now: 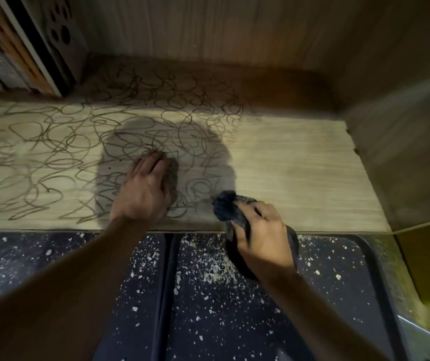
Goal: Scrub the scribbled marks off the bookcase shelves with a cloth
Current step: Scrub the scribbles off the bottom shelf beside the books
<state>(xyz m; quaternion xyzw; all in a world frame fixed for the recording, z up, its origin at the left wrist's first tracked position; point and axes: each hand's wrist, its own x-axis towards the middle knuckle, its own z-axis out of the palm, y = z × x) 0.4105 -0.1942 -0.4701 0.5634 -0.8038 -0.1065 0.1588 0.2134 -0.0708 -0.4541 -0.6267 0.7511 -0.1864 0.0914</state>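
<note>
Right hand grips the dark cloth bunched at the shelf's front edge; left hand presses flat on the shelf.

The wiping step looks under way: from the cloth, scribbled marks spread toward 9 to 12 o'clock, bare wood toward 3. Judging by this, the next move calls for firm strokes leftward. Books stand at far 10 o'clock.

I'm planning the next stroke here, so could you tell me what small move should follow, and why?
Probably sweep the cloth in the right hand leftward: the shelf to its right looks clean, while scribbles remain beside the braced left hand.
</note>
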